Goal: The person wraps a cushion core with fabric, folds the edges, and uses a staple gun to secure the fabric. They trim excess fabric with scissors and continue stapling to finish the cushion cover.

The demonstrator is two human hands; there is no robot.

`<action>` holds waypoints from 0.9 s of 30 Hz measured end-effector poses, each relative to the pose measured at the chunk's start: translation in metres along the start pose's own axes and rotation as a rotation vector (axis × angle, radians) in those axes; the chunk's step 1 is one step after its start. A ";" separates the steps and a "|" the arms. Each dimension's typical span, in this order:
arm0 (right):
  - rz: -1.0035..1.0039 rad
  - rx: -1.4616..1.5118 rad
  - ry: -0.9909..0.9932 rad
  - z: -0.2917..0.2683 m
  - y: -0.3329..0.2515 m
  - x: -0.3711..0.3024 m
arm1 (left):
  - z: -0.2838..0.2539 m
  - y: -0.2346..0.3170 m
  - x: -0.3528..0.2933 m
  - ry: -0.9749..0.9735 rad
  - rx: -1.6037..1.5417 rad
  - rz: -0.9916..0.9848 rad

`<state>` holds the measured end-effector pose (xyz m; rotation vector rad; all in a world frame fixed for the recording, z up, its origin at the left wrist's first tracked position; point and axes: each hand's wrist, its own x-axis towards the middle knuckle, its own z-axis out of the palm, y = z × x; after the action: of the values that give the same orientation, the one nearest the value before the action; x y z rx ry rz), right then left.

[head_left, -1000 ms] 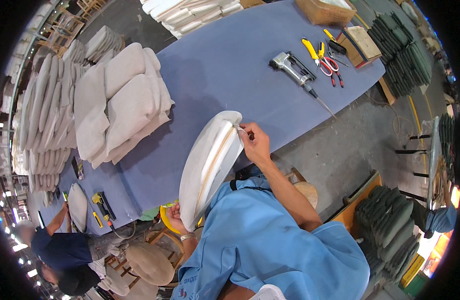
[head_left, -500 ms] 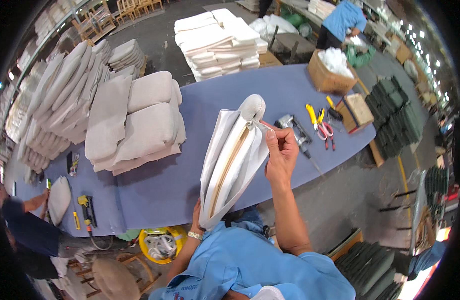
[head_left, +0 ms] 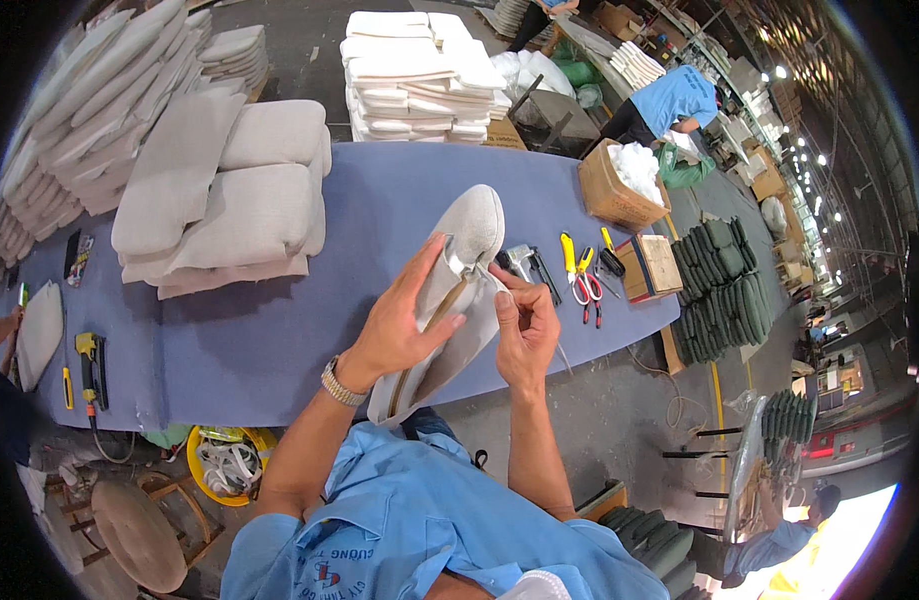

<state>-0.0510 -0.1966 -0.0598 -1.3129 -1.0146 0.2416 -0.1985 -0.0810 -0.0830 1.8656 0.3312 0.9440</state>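
**Zipping the cushion cover**

Over the near edge of the blue table (head_left: pixel 279 330), a pale cushion cover (head_left: pixel 469 240) stands upright. Left hand (head_left: pixel 399 320) clasps its side; right hand (head_left: pixel 524 330) pinches the zipper pull (head_left: pixel 469 268). Next, likely a steady pull along the zipper.

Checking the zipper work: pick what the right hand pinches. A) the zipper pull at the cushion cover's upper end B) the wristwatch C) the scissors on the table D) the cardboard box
A: the right hand pinches the zipper pull on the cushion cover, which the left hand steadies.
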 end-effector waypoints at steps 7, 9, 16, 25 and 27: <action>0.083 -0.116 -0.018 -0.023 -0.004 0.002 | 0.047 0.001 -0.017 0.106 0.302 0.021; 0.127 -0.224 -0.071 -0.027 -0.007 0.014 | 0.067 -0.015 -0.039 0.145 0.349 -0.080; -0.031 -0.231 -0.169 -0.038 0.036 0.064 | 0.070 -0.030 -0.042 0.140 0.469 -0.504; 0.281 -0.272 -0.251 -0.120 0.166 0.093 | 0.125 -0.026 0.008 -0.281 0.770 -0.789; 0.332 -0.364 -0.272 -0.131 0.239 0.064 | 0.149 -0.043 0.000 -0.350 0.803 -0.854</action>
<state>0.1716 -0.1717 -0.2280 -1.8185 -1.0979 0.5167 -0.0819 -0.1568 -0.1520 2.1952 1.2952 -0.1497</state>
